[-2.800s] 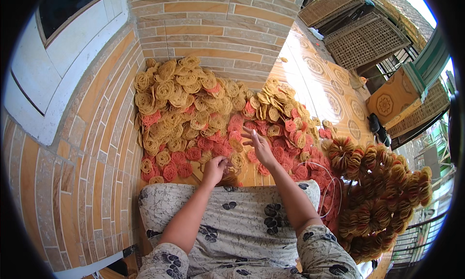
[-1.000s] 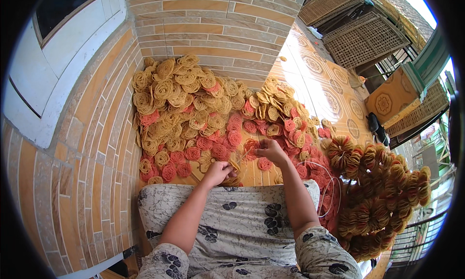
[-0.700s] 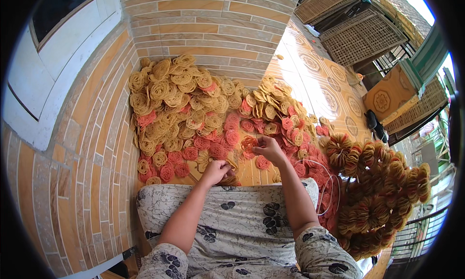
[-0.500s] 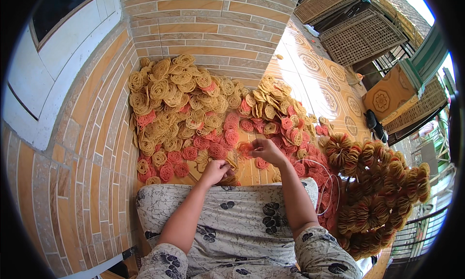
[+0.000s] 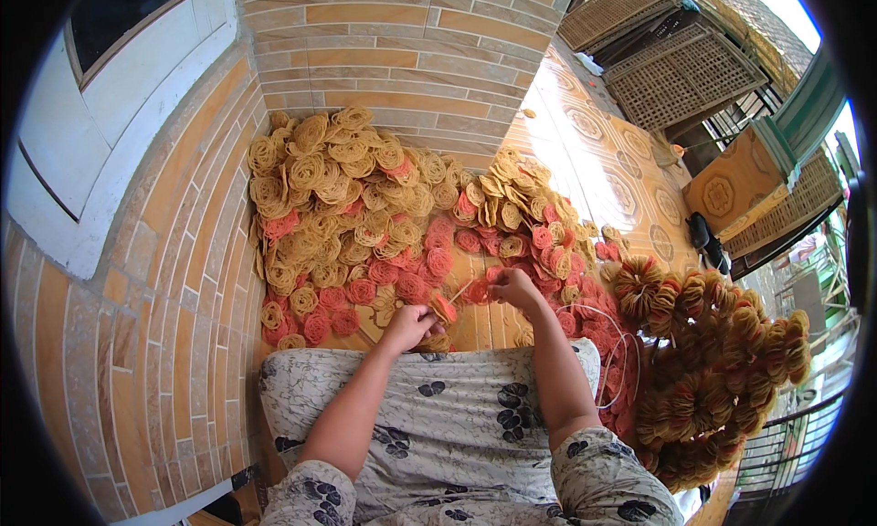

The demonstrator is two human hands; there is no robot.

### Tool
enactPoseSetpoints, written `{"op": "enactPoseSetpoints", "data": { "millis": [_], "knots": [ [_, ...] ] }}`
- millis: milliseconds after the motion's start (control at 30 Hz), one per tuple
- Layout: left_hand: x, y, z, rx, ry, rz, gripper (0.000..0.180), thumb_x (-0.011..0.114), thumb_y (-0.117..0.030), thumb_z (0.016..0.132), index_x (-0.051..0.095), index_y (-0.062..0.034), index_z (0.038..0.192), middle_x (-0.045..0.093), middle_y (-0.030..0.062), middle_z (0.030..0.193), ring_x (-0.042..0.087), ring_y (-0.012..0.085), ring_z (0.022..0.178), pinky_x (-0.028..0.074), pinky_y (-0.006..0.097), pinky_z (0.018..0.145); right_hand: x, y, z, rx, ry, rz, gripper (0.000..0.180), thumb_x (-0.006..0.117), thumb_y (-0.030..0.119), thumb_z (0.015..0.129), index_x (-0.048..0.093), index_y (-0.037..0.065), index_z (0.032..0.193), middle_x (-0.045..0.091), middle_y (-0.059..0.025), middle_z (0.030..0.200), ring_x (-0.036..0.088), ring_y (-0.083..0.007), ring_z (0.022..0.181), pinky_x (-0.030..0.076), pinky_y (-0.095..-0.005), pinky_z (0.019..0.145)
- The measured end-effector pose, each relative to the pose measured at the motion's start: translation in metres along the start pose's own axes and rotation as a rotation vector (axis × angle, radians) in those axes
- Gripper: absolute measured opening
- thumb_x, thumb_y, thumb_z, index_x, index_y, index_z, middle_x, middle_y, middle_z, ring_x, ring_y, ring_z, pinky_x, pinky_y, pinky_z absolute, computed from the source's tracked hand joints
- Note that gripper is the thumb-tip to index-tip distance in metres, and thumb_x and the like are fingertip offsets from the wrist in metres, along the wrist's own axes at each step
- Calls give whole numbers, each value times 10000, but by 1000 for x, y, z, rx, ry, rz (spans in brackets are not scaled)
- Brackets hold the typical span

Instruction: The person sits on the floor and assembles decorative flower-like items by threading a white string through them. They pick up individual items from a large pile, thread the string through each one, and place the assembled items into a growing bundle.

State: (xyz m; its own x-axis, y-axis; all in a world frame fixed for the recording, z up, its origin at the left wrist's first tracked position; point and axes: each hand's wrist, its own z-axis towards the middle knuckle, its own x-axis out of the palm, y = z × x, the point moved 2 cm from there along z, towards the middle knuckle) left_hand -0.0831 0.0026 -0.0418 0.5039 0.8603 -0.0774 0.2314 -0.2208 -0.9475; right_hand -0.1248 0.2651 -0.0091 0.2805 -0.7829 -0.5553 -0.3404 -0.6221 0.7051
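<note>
My left hand (image 5: 411,327) is closed on a small stack of coiled lacy discs (image 5: 444,309), with a pink one on top. A thin stick or needle (image 5: 459,290) points up and right out of that stack. Just to the right, my right hand (image 5: 517,290) pinches a pink lacy disc (image 5: 476,292), close to the stick's tip. Whether the stick touches this disc I cannot tell. Beyond both hands lies a heap of loose yellow discs (image 5: 320,197), with pink discs (image 5: 411,287) along its near side.
A white cord (image 5: 637,366) loops over pink discs beside my right arm. Strung bunches of yellow and pink discs (image 5: 703,371) stand at the right. A brick-patterned wall (image 5: 384,60) bounds the far side and left. Woven racks (image 5: 685,74) lie at the far right.
My right hand has moved slightly right and down with the pink disc. A pink disc and the thin stick now show clearly at my left hand.
</note>
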Motion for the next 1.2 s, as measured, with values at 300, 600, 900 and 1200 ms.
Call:
{"op": "enactPoseSetpoints", "data": {
  "millis": [300, 600, 900, 1200],
  "knots": [
    [1, 3, 2, 19, -21, 44, 206, 552, -182, 923, 684, -26, 952, 707, 12, 770, 560, 75, 575, 473, 252, 586, 10, 34, -16, -133, -71, 434, 172, 648, 104, 884, 563, -25, 961, 627, -60, 851, 625, -117, 747, 522, -239, 669],
    [1, 10, 6, 94, -78, 29, 204, 576, -179, 913, 671, -16, 991, 708, 28, 782, 567, 80, 573, 473, 252, 588, 9, 56, -29, -261, -99, 318, 340, 633, 311, 897, 642, -22, 967, 651, -69, 805, 615, -120, 719, 496, -285, 651],
    [-8, -15, -3, 343, -395, 28, 310, 491, -152, 964, 541, -24, 1243, 622, 129, 1160, 577, 195, 1072, 438, 311, 912, 43, 92, -52, -514, -81, 83, 224, 645, 211, 884, 649, -9, 926, 641, -107, 714, 570, -126, 641, 462, -300, 603],
    [6, -41, -8, 477, -348, -102, 188, 551, -129, 920, 652, -32, 1045, 668, 113, 1034, 597, 260, 1068, 452, 355, 911, 28, 106, -50, -572, -227, 113, 120, 626, 106, 881, 616, -12, 897, 592, -105, 704, 550, -143, 634, 455, -295, 604]
  ]
}}
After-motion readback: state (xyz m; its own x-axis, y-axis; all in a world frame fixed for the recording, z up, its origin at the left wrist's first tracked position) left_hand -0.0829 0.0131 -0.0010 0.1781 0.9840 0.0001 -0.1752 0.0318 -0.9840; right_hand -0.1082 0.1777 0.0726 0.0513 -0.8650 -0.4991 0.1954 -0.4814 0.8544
